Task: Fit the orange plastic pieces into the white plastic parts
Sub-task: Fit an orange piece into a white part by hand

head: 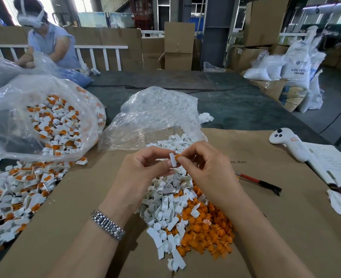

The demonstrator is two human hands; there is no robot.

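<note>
A sheet of brown cardboard (pixel 266 197) covers the near part of the table and serves as the reference for everything else. Off its left edge lies a clear plastic bag (pixel 35 117) holding assembled white-and-orange parts, with a spill of finished parts (pixel 15 193) spreading from the bag's mouth along the cardboard's left side. At the cardboard's far edge sits a second clear bag (pixel 161 109) of plain white parts. In the middle of the cardboard lies a mixed heap: loose white parts (pixel 165 209) on its left and far side, loose orange pieces (pixel 205 227) on its right and near side. Above the far end of that heap both hands meet. The left hand (pixel 143 167), wrist wearing a metal watch band (pixel 107 224), has its fingers curled and pinches a white part (pixel 173 159) held roughly upright between thumb and fingertips. The right hand (pixel 203 163), fingers bent inward, pinches an orange piece (pixel 177 157) and holds it against the white part's right face. On the cardboard's right side lie a red-and-black tool (pixel 260 182) and, farther away, a white controller (pixel 290 143).
</note>
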